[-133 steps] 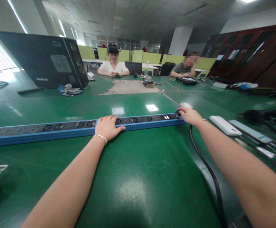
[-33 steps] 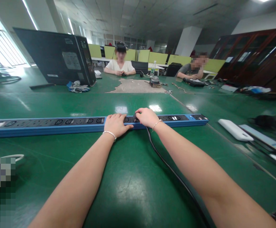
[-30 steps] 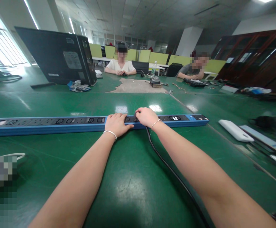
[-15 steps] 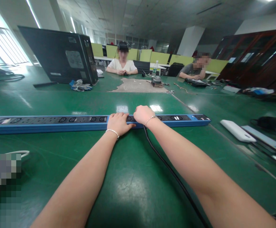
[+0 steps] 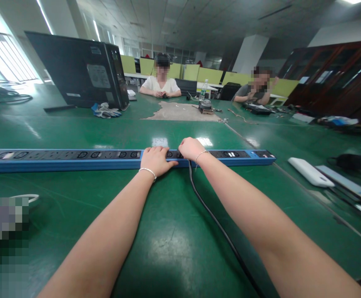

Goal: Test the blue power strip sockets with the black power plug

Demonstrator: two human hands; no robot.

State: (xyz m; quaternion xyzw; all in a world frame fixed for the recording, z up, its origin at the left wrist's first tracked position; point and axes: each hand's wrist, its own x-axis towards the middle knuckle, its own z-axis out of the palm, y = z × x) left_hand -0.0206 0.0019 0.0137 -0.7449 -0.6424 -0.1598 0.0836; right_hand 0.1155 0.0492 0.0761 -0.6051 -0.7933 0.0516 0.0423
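A long blue power strip point(image 5: 62, 165) with a row of black sockets lies across the green table point(image 5: 168, 231). My left hand point(image 5: 156, 160) grips it near the middle, fingers over the top and thumb along the near side. Just to the right, my right hand point(image 5: 192, 149) is closed around the black plug point(image 5: 180, 155) at a socket; the plug is mostly hidden by the fingers. From it a black power cord point(image 5: 213, 217) runs down toward me between my forearms. Whether the plug is seated in the socket I cannot tell.
At the back left stands a black computer case point(image 5: 75, 70), with gloves point(image 5: 106, 110) beside it. A white device point(image 5: 310, 171) lies at the right. Two people sit across the table, near a water bottle point(image 5: 204, 89) and a round dark object point(image 5: 205, 106).
My right hand has shifted slightly right, uncovering part of the plug. The cord has swung a little to the left. My left hand stays put. The person at the right has raised a hand.
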